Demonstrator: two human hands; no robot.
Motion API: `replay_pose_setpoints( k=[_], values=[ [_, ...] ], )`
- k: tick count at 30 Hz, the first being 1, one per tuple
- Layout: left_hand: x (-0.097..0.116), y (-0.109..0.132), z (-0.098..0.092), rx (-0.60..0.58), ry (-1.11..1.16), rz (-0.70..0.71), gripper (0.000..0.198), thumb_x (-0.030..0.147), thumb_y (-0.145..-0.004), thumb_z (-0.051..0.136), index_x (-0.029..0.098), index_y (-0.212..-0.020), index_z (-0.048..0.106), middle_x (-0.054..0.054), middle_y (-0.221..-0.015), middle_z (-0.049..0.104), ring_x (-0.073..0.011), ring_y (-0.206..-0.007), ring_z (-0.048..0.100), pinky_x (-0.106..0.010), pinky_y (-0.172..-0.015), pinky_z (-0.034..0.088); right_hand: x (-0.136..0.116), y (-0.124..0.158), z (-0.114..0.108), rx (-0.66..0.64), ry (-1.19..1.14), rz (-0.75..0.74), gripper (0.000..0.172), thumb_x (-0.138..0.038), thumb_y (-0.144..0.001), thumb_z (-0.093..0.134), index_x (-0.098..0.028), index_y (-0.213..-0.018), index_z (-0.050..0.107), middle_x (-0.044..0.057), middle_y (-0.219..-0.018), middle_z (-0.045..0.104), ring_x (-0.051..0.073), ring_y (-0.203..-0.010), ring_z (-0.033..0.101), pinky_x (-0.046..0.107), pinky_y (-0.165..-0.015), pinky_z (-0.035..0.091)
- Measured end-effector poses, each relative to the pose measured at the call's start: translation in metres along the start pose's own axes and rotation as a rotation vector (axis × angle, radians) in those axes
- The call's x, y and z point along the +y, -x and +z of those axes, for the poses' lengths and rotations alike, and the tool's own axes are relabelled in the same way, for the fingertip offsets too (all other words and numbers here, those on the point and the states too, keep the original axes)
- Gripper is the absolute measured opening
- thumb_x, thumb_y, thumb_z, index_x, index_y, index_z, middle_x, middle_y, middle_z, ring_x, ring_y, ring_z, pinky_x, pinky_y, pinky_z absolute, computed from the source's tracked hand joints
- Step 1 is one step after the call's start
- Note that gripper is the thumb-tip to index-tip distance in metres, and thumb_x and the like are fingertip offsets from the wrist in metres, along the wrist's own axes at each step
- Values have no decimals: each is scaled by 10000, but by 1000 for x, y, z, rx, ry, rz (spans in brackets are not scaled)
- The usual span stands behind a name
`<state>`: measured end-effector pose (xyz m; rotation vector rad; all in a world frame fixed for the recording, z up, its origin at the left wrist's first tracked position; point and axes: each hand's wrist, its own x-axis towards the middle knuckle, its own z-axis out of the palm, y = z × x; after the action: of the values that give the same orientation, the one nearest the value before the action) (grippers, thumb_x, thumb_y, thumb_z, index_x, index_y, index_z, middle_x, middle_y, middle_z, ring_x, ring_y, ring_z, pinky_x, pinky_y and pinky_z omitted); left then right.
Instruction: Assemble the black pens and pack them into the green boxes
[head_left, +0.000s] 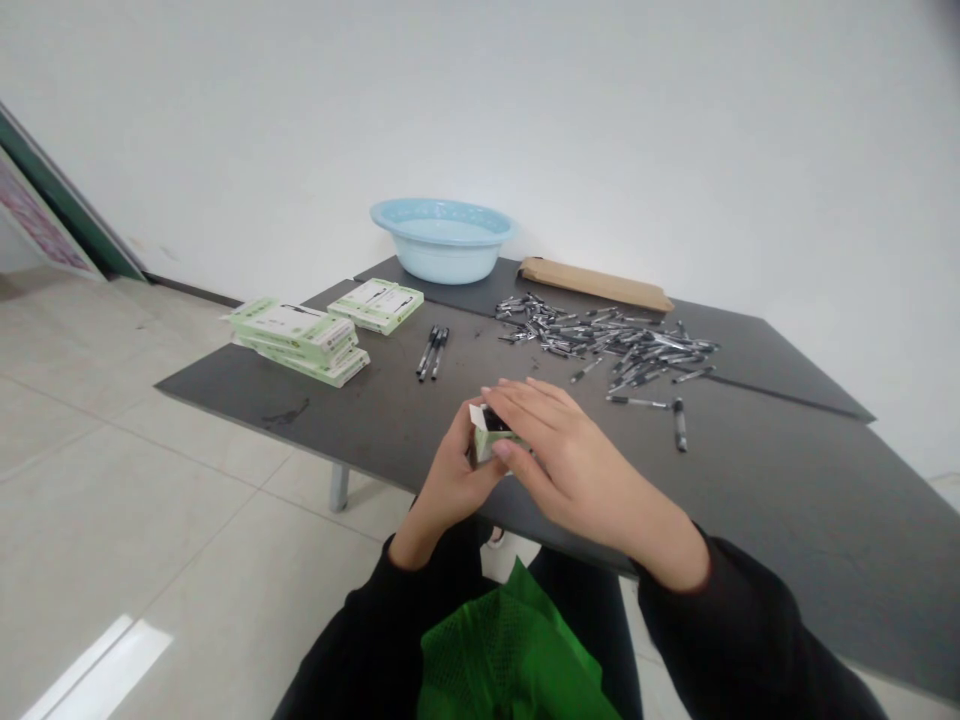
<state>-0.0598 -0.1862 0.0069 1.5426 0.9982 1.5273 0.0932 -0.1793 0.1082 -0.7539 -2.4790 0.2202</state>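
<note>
My left hand (450, 480) grips a small green and white pen box (487, 438) from below, its open end up with a white flap raised and dark pen ends showing inside. My right hand (570, 450) lies over the top of the box, fingers together and curved across it, thumb pressing its front. Both hands hover above the near edge of the dark table (750, 480). Most of the box is hidden by the hands.
Three black pens (433, 352) lie together mid-table. A heap of loose pens (615, 345) spreads to the right. Stacked green boxes (300, 338) and another box (376, 303) sit left. A pale blue basin (444, 238) and brown envelope (596, 284) stand at the back. Green mesh (510, 650) rests on my lap.
</note>
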Motion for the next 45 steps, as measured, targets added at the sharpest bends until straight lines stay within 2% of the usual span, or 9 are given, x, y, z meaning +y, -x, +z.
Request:
replay_pose_setpoints(
  k=[3, 8, 13, 18, 23, 28, 34, 40, 45],
  values=[
    [1, 0, 2, 10, 6, -13, 460, 375, -844, 668, 179, -1232, 520, -97, -1206, 630, -233, -1108, 602, -349, -962, 475, -3, 4, -5, -18, 32, 15, 485, -259, -964, 451, -210, -1446, 465, 117, -1494, 477, 286, -1385, 432, 552, -1156, 309],
    [2, 2, 1, -3, 56, -52, 483, 322, -838, 691, 194, -1257, 488, -88, -1189, 624, -216, -1064, 622, -338, -927, 498, -4, 8, -19, 175, -29, 31, 520, -279, -953, 479, -277, -1470, 427, 89, -1512, 453, 295, -1412, 388, 569, -1152, 304],
    [0, 3, 1, 1, 61, -42, 625, 329, -824, 701, 199, -1364, 414, -126, -1322, 579, -245, -1183, 583, -377, -1000, 475, 4, 10, -5, 47, -45, 18, 453, -259, -955, 482, -258, -1407, 501, 108, -1428, 534, 284, -1338, 464, 538, -1112, 374],
    [-9, 7, -3, -39, 8, -163, 388, 337, -825, 688, 169, -1162, 595, -94, -1116, 704, -237, -997, 671, -369, -891, 529, 26, 30, 6, 388, -218, 288, 601, -319, -904, 591, -261, -1461, 372, 140, -1465, 473, 287, -1372, 427, 566, -1143, 316],
    [-13, 10, 4, -47, -64, -153, 306, 319, -829, 672, 173, -1094, 627, -71, -1042, 730, -230, -937, 682, -341, -817, 542, 25, 49, 46, 317, -662, 582, 851, -371, -808, 705, -221, -1492, 222, 179, -1375, 539, 293, -1244, 562, 546, -1044, 448],
    [-11, 17, 25, 20, -204, -81, 295, 241, -856, 617, 199, -1148, 628, -74, -1089, 709, -238, -962, 666, -365, -855, 530, -3, 27, 89, 585, -639, 649, 1049, -250, -624, 811, -188, -1478, 205, 193, -1391, 497, 295, -1243, 552, 466, -1049, 463],
    [-10, 21, 16, -197, -152, 22, 511, 178, -830, 611, 187, -1335, 529, -147, -1393, 548, -283, -1294, 510, -453, -1092, 404, 8, 14, 72, 734, -464, 686, 611, -266, -716, 715, -190, -1267, 463, 116, -1088, 658, 258, -957, 663, 426, -864, 547],
    [-20, 17, 3, 72, 20, -160, 243, 288, -932, 492, 181, -1128, 587, -92, -1061, 665, -204, -1013, 636, -369, -919, 508, 18, 34, 68, 732, -300, 679, 627, -278, -700, 718, -206, -1247, 422, 121, -1092, 647, 264, -937, 670, 400, -802, 555],
    [-15, 14, 5, 52, -55, -209, 201, 306, -927, 489, 180, -1014, 620, -62, -948, 672, -185, -901, 638, -331, -842, 510, 24, 42, 81, 808, -294, 732, 719, -289, -656, 749, -198, -1266, 381, 132, -1101, 634, 266, -924, 671, 393, -788, 552]
  ],
)
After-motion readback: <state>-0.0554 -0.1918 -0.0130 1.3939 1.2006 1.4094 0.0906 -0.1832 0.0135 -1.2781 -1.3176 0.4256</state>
